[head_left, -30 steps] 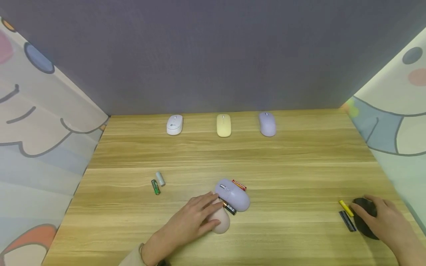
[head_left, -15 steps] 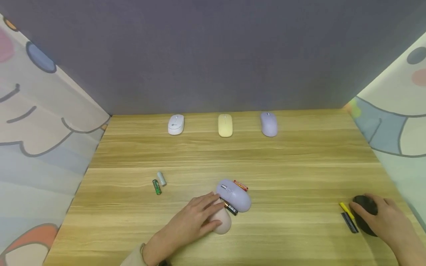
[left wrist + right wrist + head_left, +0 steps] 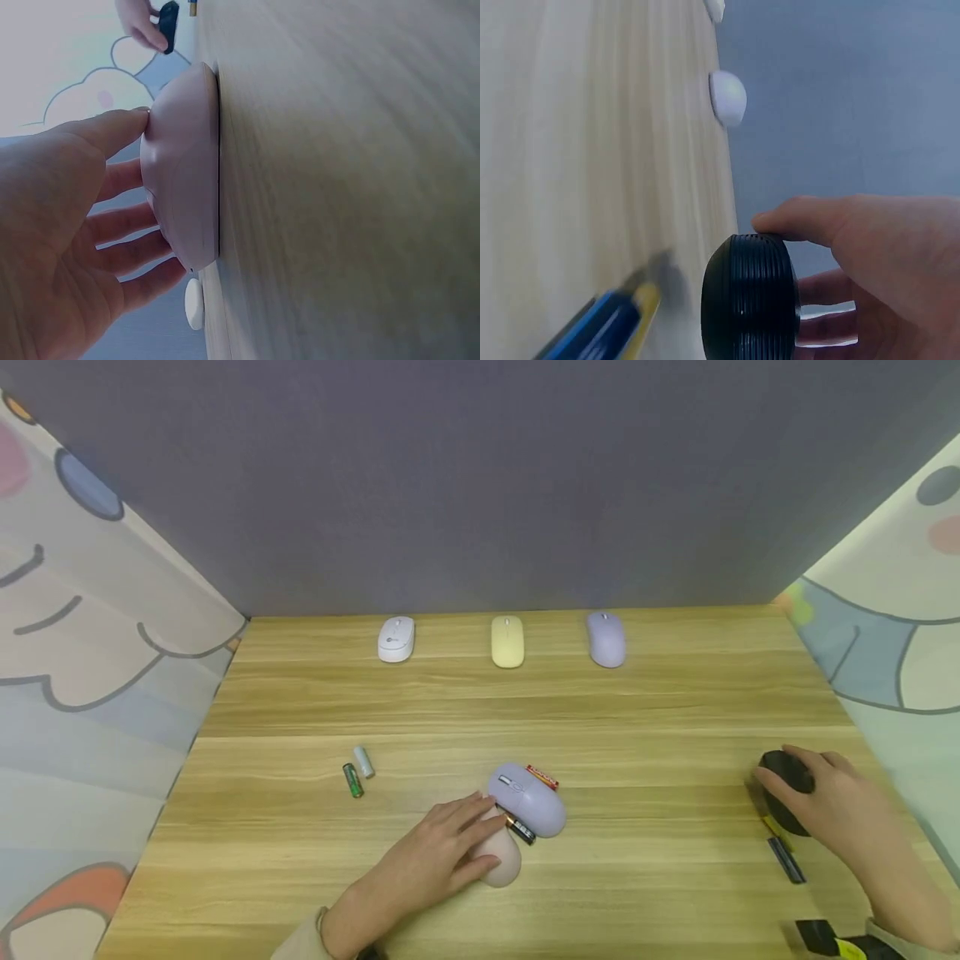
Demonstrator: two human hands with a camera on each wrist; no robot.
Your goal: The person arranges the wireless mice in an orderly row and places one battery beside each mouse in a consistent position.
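Note:
My left hand (image 3: 431,856) holds a pale pink computer mouse (image 3: 506,862) on the table, its thumb and fingers spread over the shell; the left wrist view shows the mouse (image 3: 180,169) flat on the wood. A lilac mouse (image 3: 536,806) lies beside it, with a black battery (image 3: 521,830) between them and a red battery (image 3: 542,777) behind. At the right, my right hand (image 3: 843,802) grips a black mouse (image 3: 782,789), raised off the table in the right wrist view. Below it lie a yellow battery (image 3: 777,833) and a dark battery (image 3: 787,861).
A white mouse (image 3: 396,640), a yellow mouse (image 3: 507,642) and another lilac mouse (image 3: 606,640) stand along the back edge by the grey panel (image 3: 487,493). A green battery (image 3: 352,780) and a grey battery (image 3: 363,762) lie at left. Cartoon-patterned walls flank the table.
My right hand has lifted the black mouse and moved it away from me, slightly left, over the yellow battery. The left hand has stayed on the pink mouse.

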